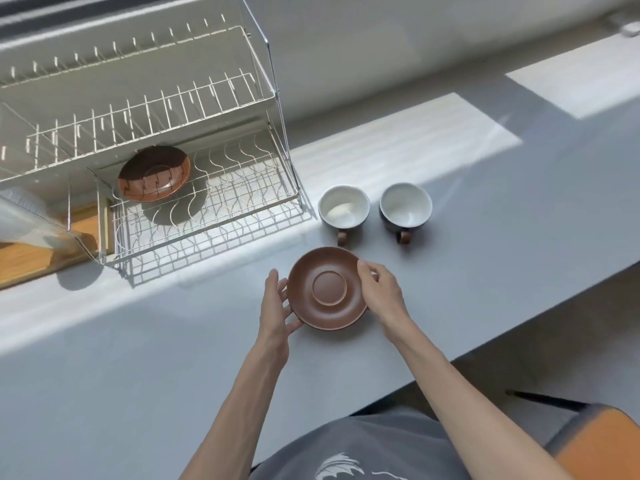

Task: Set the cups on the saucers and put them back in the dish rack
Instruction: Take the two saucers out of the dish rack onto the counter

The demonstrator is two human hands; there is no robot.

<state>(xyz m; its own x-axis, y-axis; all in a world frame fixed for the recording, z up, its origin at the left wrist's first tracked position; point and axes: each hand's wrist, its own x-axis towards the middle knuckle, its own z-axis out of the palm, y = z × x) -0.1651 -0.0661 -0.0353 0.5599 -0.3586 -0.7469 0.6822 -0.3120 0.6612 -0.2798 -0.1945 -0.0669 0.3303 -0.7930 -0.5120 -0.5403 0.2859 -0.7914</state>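
A brown saucer (328, 288) is at the middle of the grey counter, gripped by both hands: my left hand (277, 304) on its left rim, my right hand (379, 289) on its right rim. Just behind it two cups stand upright with white insides and brown handles pointing toward me, the left cup (343, 206) and the right cup (405, 206). A second brown saucer (154, 173) lies in the lower tier of the wire dish rack (207, 216) at the left.
The rack's upper tier (138, 112) holds nothing visible. A wooden board (41, 251) and a clear plastic item (24, 216) sit at the rack's left end. The counter's front edge runs diagonally at the right, with an orange chair seat (602, 441) below.
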